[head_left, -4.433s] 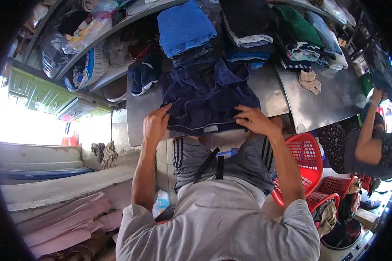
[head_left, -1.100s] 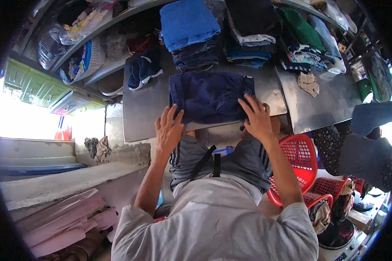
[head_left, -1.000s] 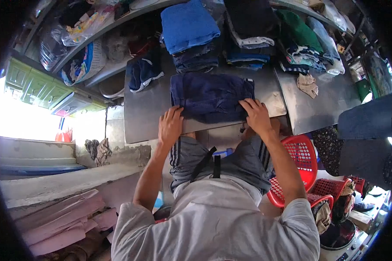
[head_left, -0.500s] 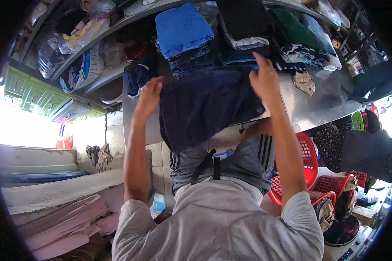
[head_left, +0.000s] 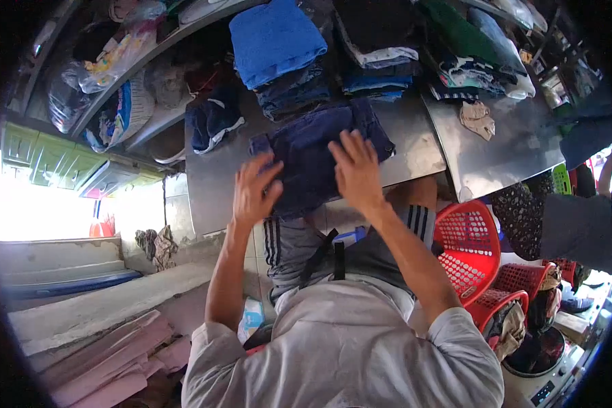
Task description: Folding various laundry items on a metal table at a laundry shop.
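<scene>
A dark navy pair of shorts or trousers [head_left: 302, 160], folded into a smaller bundle, lies on the metal table [head_left: 214, 194] close in front of me. My left hand [head_left: 253, 190] is over its left edge with the fingers spread. On the right half of the cloth, my right hand [head_left: 355, 170] is also open, its fingers stretched out. Neither hand grips the garment; whether the palms press on it I cannot tell. Just beyond it rises a pile of folded clothes topped by a bright blue piece [head_left: 279, 44].
More folded stacks line the back, one topped with black cloth [head_left: 377, 27], another with green cloth [head_left: 459, 34]. A navy garment with white trim [head_left: 214, 126] lies at left, a beige crumpled cloth [head_left: 477, 120] at right. Red baskets [head_left: 466, 251] stand below at right.
The navy garment has gone from hanging spread over the table's near edge to a smaller folded shape on the table. Both hands have moved inward and down onto it.
</scene>
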Action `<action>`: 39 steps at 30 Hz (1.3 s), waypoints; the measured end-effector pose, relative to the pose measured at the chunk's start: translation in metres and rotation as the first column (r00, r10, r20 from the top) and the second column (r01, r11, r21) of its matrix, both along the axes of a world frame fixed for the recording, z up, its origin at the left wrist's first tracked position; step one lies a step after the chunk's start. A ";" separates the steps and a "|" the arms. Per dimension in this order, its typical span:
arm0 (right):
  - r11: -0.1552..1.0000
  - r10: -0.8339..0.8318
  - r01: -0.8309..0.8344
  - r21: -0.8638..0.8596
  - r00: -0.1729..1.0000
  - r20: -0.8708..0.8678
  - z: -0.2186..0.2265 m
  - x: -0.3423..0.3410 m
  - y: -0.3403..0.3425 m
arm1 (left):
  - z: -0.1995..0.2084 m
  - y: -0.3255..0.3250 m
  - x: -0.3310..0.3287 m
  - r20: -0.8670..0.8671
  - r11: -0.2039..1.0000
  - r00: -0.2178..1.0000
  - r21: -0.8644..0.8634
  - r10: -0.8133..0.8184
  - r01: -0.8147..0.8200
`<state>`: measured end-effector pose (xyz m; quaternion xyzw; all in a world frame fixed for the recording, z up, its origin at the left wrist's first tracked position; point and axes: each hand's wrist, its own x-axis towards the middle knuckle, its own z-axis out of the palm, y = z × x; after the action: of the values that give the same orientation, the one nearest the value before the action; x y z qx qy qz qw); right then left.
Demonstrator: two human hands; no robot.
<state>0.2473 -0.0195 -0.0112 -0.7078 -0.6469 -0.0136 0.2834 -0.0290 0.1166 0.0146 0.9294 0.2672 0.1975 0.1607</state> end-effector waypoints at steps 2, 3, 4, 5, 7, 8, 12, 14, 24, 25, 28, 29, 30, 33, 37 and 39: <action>0.980 0.195 -0.190 0.052 0.974 -0.118 0.004 -0.026 -0.018 | -0.006 -0.036 -0.014 -0.033 0.991 0.990 -0.016 -0.134 0.133; 0.963 0.269 -0.268 0.028 0.955 -0.128 0.004 -0.037 -0.025 | -0.013 -0.052 -0.012 -0.093 0.985 0.982 0.022 -0.166 0.168; 0.951 0.306 -0.310 -0.018 0.946 -0.106 0.005 -0.049 -0.032 | -0.019 -0.064 -0.009 -0.115 0.985 0.982 0.075 -0.147 0.156; 0.939 0.332 -0.338 -0.066 0.939 -0.088 0.005 -0.062 -0.038 | -0.022 -0.073 -0.009 -0.096 0.988 0.985 0.049 -0.142 0.147; 0.933 0.343 -0.347 -0.099 0.938 -0.053 0.001 -0.084 -0.041 | -0.024 -0.081 -0.003 -0.053 0.996 0.998 -0.077 0.031 -0.035; 0.927 0.337 -0.346 -0.145 0.938 -0.080 -0.003 -0.092 -0.041 | -0.021 -0.081 0.000 -0.144 0.985 0.987 -0.146 0.073 -0.094; 0.966 0.216 -0.245 -0.080 0.938 -0.271 -0.025 -0.083 -0.043 | 0.000 -0.063 0.002 -0.122 0.958 0.964 -0.195 -0.236 0.210; 0.917 0.390 -0.395 0.054 0.858 -0.335 -0.033 -0.056 -0.055 | 0.008 -0.053 -0.005 -0.197 0.948 0.933 0.046 -0.301 0.316; 0.951 -0.309 -0.068 -0.301 -0.204 -0.929 -0.009 0.045 -0.093 | -0.019 -0.064 0.029 0.558 0.770 0.781 -0.617 0.279 0.165; 0.971 -0.235 -0.010 -0.238 -0.201 -0.951 -0.007 0.043 -0.086 | -0.020 -0.063 0.050 0.601 0.713 0.669 -0.685 0.437 0.149; 0.921 -0.294 0.159 -0.357 -0.318 -0.901 -0.004 0.040 -0.067 | -0.010 -0.040 0.080 0.424 0.872 0.828 -0.467 0.366 -0.146; 0.852 -0.439 0.225 -0.472 -0.183 -0.880 -0.003 0.041 -0.062 | -0.006 -0.035 0.086 0.259 0.845 0.861 -0.446 0.437 -0.295; 0.851 -0.437 0.234 -0.471 -0.182 -0.881 -0.003 0.046 -0.057 | -0.001 -0.028 0.088 0.316 0.881 0.870 -0.410 0.379 -0.235; 0.823 -0.517 0.300 -0.483 0.043 -0.855 -0.006 0.059 -0.044 | 0.011 -0.010 0.103 0.314 0.900 0.888 -0.384 0.337 -0.206; 0.793 -0.604 0.242 -0.558 0.196 -0.773 -0.014 0.069 -0.025 | 0.018 -0.017 0.122 -0.028 0.919 0.919 0.030 0.393 -0.392; 0.817 -0.577 0.235 -0.527 0.315 -0.753 -0.015 0.071 -0.018 | 0.016 -0.033 0.126 0.018 0.871 0.975 0.447 0.221 -0.206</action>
<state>0.3185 -0.0379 -0.0258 -0.7808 -0.1862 0.3945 0.4472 0.0975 0.0838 0.0302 0.9093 0.3183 0.2545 -0.0837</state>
